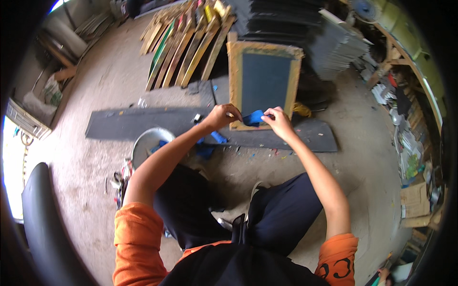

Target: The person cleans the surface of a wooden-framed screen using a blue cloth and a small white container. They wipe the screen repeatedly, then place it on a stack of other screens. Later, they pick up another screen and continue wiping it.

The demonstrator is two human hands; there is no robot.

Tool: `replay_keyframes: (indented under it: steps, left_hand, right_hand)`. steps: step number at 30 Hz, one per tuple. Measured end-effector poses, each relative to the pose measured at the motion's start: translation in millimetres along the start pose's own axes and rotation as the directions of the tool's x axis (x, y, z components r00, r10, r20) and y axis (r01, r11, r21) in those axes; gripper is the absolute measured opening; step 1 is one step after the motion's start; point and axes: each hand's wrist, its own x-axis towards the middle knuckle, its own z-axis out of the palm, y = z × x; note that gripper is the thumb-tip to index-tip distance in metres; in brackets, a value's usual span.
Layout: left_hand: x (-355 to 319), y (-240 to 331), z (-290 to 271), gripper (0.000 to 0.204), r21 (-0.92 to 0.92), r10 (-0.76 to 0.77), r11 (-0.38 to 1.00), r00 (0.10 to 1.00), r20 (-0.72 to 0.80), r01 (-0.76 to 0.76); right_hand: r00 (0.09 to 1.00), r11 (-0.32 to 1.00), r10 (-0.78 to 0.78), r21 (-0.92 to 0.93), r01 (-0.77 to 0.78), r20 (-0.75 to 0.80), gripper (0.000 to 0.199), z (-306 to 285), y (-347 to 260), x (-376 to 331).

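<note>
A small blue strip (254, 117) of thin, flexible-looking material is stretched between my two hands, in front of the lower edge of a framed screen. My left hand (222, 117) pinches its left end, and my right hand (278, 122) pinches the right end. Whether it is tape, plastic or cloth I cannot tell. Behind it stands the framed screen (266, 78), a dark panel in a worn wooden frame with yellowish stained borders. It leans back, its lower edge at a long dark board (157, 125) on the floor. More blue pieces (218, 137) lie on that board near my left forearm.
A round metal basin (144, 145) with blue material inside sits left of my left forearm. Several wooden frames (188, 47) lean together at the back. Stacked grey sheets (336, 45) stand back right. Clutter and cardboard (414, 200) line the right side; a black curved shape (52, 224) is lower left.
</note>
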Motion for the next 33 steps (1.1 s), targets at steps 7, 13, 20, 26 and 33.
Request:
replay_keyframes:
  steps: [7, 13, 20, 26, 33]
  left_hand:
    - [-95.2, -128.2, -7.6, 0.020, 0.284, -0.413, 0.873, 0.911, -0.005, 0.397]
    - [-132.7, -196.3, 51.6, 0.024, 0.211, -0.663, 0.635, 0.665, -0.345, 0.743]
    - [-128.4, -191.5, 98.9, 0.034, 0.130, -0.642, 0.539, 0.506, -0.576, 0.832]
    - [-128.9, -191.3, 78.9, 0.019, 0.041, -0.709, 0.543, 0.484, -0.512, 0.839]
    - [-106.1, -138.0, -11.4, 0.020, 0.246, -0.690, 0.619, 0.666, -0.283, 0.746]
  right_hand:
    - [0.889, 0.982, -0.015, -0.159, 0.098, 0.458, 0.012, 98.0, 19.9, 34.4]
    - [0.681, 0.921, -0.002, -0.264, 0.286, 0.732, 0.028, 189.9, 44.3, 47.5]
    - [0.541, 0.978, 0.001, -0.114, 0.175, 0.841, 0.034, 202.6, 64.7, 57.5]
    - [0.574, 0.977, -0.001, -0.121, 0.174, 0.819, 0.030, 181.4, 60.5, 61.5]
    - [0.659, 0.988, 0.002, -0.101, 0.113, 0.752, 0.028, 144.8, 9.6, 74.5]
